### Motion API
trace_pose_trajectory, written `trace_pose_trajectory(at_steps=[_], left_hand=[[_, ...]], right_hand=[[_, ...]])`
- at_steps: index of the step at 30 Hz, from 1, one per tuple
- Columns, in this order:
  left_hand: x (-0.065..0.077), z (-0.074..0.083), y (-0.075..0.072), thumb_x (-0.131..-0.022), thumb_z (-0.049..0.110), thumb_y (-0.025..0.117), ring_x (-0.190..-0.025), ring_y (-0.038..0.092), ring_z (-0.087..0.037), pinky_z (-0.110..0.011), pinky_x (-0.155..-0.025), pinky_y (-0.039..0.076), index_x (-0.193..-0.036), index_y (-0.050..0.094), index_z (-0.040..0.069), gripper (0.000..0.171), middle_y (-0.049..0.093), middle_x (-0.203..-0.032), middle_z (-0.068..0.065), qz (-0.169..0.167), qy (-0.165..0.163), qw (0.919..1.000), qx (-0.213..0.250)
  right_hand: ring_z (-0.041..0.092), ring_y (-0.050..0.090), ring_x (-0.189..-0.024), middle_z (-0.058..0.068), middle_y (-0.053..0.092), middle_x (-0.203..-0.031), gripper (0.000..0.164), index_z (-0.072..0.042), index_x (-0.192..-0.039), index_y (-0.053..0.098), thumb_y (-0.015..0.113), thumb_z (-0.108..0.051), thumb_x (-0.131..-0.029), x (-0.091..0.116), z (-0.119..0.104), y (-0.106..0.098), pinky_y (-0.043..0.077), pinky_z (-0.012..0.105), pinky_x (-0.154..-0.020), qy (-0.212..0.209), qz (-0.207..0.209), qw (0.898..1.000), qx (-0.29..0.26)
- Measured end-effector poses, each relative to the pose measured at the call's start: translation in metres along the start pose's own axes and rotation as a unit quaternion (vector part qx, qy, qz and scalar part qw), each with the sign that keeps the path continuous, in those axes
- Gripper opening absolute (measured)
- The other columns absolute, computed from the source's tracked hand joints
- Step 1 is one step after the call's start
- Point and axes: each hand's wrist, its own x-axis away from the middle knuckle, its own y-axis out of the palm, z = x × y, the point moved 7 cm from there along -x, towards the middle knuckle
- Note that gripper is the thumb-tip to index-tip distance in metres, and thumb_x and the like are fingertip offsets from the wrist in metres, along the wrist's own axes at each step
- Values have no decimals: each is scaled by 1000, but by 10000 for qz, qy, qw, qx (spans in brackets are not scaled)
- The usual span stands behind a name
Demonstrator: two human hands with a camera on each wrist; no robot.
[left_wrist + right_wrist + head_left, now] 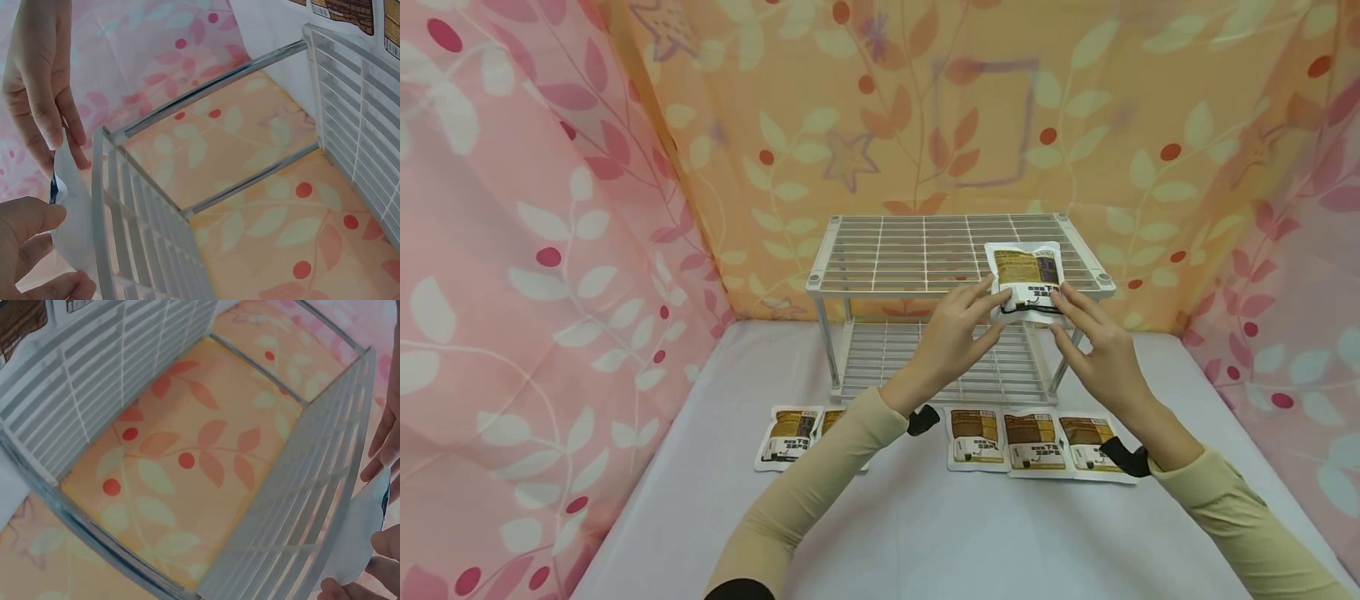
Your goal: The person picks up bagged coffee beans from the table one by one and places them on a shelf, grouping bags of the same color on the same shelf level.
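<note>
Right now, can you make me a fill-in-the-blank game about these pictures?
The left hand and right hand together hold this many packets: ____.
The wire rack has ____ shelves.
On the table, the rightmost row of lying packets counts ____.
Drawn on the orange curtain is a purple five-pointed ____.

Missing words: one; two; three; star.

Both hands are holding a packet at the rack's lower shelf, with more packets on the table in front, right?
Not the lower shelf: the head view shows the left hand and right hand holding the packet at the upper shelf. More packets do lie on the table in front.
</note>
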Motion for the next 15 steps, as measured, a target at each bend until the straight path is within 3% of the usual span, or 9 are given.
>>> trace_pose_trajectory(at_steps=[2,5,8,15], left_hand=[[-3,0,2,-88,22,63,-121,49,-22,-31,-111,28,-128,55,13,42,48,-137,-14,-55,-6,10000,-47],[-7,0,4,-88,22,62,-124,47,-23,-32,-114,20,-129,55,14,42,48,-137,-13,-120,-27,9999,-95],[-12,-1,6,-88,22,62,-126,45,-23,-34,-115,15,-129,54,14,42,48,-137,-12,-202,-110,9997,-98],[-23,-3,12,-90,28,60,-127,44,-22,-44,-114,16,-131,53,16,43,48,-137,-10,-397,-294,9986,-190]], right_hand=[[39,51,-117,21,50,-133,57,0,-127,55,69,12,-73,-1,1,0,32,9,-99,-71,-69,9999,107],[40,50,-118,20,48,-136,58,-1,-131,51,67,11,-76,-4,5,0,40,30,-101,-80,-232,9994,251],[42,47,-120,20,46,-137,57,-1,-132,50,65,9,-78,-7,10,0,40,52,-92,-26,-388,9989,281],[42,46,-120,23,46,-135,47,-1,-132,50,60,1,-86,-13,21,-2,43,55,-86,-75,-457,9982,391]])
